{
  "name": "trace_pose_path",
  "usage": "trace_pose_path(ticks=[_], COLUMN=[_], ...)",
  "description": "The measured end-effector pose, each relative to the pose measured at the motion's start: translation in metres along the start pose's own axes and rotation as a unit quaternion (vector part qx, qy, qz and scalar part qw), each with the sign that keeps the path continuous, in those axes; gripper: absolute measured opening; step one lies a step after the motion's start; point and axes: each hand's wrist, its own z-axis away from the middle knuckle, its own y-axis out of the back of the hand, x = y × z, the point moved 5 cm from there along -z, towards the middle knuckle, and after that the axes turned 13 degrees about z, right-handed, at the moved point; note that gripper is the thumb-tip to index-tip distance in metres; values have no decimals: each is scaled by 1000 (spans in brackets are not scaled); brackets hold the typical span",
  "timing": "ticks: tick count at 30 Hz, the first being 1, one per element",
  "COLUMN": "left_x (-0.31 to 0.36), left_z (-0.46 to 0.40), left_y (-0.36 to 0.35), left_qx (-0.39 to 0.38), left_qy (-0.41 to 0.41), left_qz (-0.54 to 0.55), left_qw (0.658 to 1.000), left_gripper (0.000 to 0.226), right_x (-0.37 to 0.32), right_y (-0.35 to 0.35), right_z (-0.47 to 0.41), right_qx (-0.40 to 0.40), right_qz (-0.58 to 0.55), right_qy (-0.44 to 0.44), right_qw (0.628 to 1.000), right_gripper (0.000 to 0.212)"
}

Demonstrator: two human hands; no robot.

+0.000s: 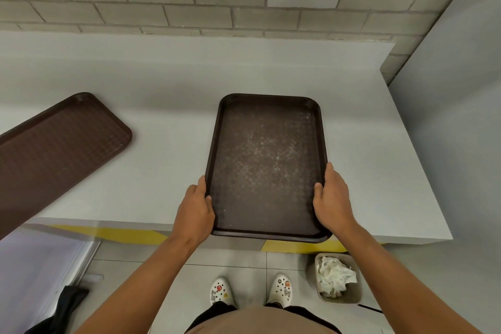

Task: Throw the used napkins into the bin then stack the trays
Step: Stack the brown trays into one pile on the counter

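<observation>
A pale grey counter (168,95) runs along a tiled wall, its front edge trimmed in yellow. Two dark brown trays lie on it: one tray (267,165) at centre, its near end jutting past the counter's edge, and a second tray (58,149) well apart at left, set at an angle. On the tiled floor (189,260) below stands a small bin (339,278) holding crumpled napkins (334,275).

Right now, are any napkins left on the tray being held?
No: the tray gripped by both hands is bare, and the napkins lie in the bin.
</observation>
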Motion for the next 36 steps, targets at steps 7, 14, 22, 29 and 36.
trace_pose_path(ticks=[7, 14, 22, 29, 36], left_x=[-4, -3, -4, -3, -2], left_z=[-18, -20, -15, -19, -10], left_y=[10, 12, 9, 24, 75], left_qx=[-2, -9, -2, 4, 102], left_qy=[3, 6, 12, 32, 38], left_qz=[-13, -13, -10, -7, 28], left_qw=[1000, 1000, 1000, 999, 994], left_gripper=[41, 39, 38, 48, 39], right_x=[-11, -9, -8, -7, -54], right_y=[-13, -17, -12, 8, 59], right_z=[-7, -8, -10, -19, -11], right_qx=[-3, -20, -31, -65, -78], right_qz=[-1, 4, -9, -18, -77], right_qy=[-22, -36, -28, -8, 45], right_qw=[1000, 999, 999, 998, 993], right_gripper=[54, 53, 53, 61, 51])
